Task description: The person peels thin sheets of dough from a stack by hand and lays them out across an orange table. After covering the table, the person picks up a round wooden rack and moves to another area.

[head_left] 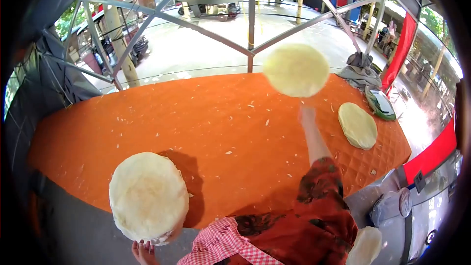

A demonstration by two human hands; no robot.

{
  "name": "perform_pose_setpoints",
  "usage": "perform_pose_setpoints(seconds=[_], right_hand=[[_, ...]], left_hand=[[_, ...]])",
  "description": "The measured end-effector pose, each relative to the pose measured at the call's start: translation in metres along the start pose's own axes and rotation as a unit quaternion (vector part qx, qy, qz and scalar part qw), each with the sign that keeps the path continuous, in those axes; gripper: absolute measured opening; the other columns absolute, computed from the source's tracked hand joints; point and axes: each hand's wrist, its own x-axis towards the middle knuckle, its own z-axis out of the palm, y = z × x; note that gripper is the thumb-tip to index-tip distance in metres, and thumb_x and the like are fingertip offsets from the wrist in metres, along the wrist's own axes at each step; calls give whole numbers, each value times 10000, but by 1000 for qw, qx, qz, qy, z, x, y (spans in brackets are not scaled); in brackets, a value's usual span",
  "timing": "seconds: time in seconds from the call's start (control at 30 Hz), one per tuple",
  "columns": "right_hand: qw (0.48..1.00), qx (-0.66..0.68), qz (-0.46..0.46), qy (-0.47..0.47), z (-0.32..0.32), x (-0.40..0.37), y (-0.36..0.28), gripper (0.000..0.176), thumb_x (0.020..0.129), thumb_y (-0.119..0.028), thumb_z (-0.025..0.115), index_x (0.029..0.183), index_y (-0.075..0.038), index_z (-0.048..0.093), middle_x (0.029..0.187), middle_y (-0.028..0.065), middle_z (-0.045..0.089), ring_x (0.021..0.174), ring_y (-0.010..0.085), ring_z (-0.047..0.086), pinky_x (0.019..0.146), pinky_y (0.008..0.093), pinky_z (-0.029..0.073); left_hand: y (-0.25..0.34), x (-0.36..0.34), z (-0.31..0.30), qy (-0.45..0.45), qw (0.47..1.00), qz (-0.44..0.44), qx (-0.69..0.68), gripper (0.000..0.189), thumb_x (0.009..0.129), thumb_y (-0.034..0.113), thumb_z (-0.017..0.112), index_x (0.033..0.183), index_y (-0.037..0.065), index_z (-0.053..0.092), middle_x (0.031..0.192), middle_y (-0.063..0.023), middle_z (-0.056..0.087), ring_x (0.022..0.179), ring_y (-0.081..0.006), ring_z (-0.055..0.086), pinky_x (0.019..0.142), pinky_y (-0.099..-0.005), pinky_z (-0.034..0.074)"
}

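Note:
A round pale-yellow flatbread (296, 70) is over the far edge of the orange table, blurred by motion. My right hand (307, 114) is stretched out just below its near edge, also smeared, and I cannot tell whether the fingers grip it. At the near left stands a thick round stack of pale flatbreads (148, 196). My left hand (143, 252) is at the near rim of that stack, fingers apart and fingertips right at its edge. Another flatbread (357, 125) lies flat on the right side of the table.
Pale scraps are scattered over the orange table cover (235, 167). A grey cloth (360, 71) and a green-edged item (380, 104) sit at the far right corner. Metal frame bars (251, 24) rise behind the table. Another pale round piece (365, 246) shows at lower right.

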Motion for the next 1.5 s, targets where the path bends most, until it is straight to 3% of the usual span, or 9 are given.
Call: perform_pose_setpoints(seconds=[0.17, 0.37, 0.47, 0.67, 1.07, 1.27, 1.37, 1.47, 1.5], right_hand=[[953, -128, 121, -246, 77, -188, 143, 183, 749, -136, 636, 591, -96, 554, 525, 10, 491, 433, 98, 427, 375, 291, 310], [735, -66, -225, -637, 241, -454, 17, 224, 794, -229, 680, 867, -25, 619, 770, 92, 621, 709, 188, 597, 661, 307, 477], [617, -78, -471, -625, 270, -554, -14, 476, 720, -346, 707, 1051, -32, 570, 1161, 113, 538, 1089, 283, 496, 868, 427, 437], [500, -224, -499, -671, 302, -606, -8, 522, 692, -356, 715, 1083, -40, 573, 1116, 106, 533, 1076, 297, 486, 891, 405, 427], [553, -212, -176, -787, 323, -587, -8, 318, 673, -257, 781, 850, -20, 665, 796, 93, 620, 711, 200, 577, 675, 298, 464], [525, -219, -155, -808, 321, -589, -5, 313, 659, -248, 777, 839, -19, 666, 777, 117, 630, 715, 216, 587, 672, 313, 465], [516, -215, -373, -741, 314, -598, -11, 297, 668, -233, 768, 839, -16, 660, 764, 118, 640, 713, 200, 602, 671, 306, 471], [531, -235, -416, -700, 309, -605, -6, 252, 721, -189, 741, 895, -26, 659, 776, 82, 636, 734, 145, 593, 685, 277, 471], [541, -224, -327, -742, 311, -602, -6, 244, 730, -195, 731, 890, -26, 658, 769, 82, 635, 728, 139, 592, 683, 276, 471]], left_hand=[[-10, 26, 2, 55, 994, -48, -75, 461, 886, 172, 500, 1316, 83, 363, 1223, -140, 482, 982, -272, 529, 827, -382, 454], [-3, 33, 2, 7, 991, -54, -125, 458, 884, 138, 529, 1295, 76, 335, 1147, -145, 505, 937, -316, 569, 798, -422, 505], [7, 29, -4, -14, 988, -53, -145, 462, 865, 151, 550, 1274, 56, 357, 1133, -145, 515, 944, -310, 589, 823, -407, 503], [15, 26, -29, -78, 977, -47, -193, 420, 881, 136, 527, 1259, 51, 363, 1179, -151, 498, 1019, -299, 591, 826, -388, 511], [7, 31, -52, -190, 960, -104, -176, 537, 871, 122, 539, 1351, 64, 306, 1266, -174, 482, 1027, -286, 607, 827, -377, 508], [9, 32, -39, -205, 957, -97, -180, 580, 862, 118, 537, 1381, 111, 277, 1308, -162, 441, 983, -286, 619, 780, -348, 511], [7, 29, -32, -191, 954, -92, -213, 490, 862, 122, 536, 1308, 110, 334, 1303, -153, 452, 921, -265, 628, 736, -328, 506], [3, 29, -29, -159, 954, -103, -234, 352, 865, 128, 535, 1184, 107, 388, 1265, -146, 493, 856, -240, 629, 695, -311, 494], [2, 30, -28, -146, 954, -108, -241, 302, 867, 129, 534, 1138, 107, 404, 1249, -143, 511, 835, -232, 629, 682, -305, 490]])
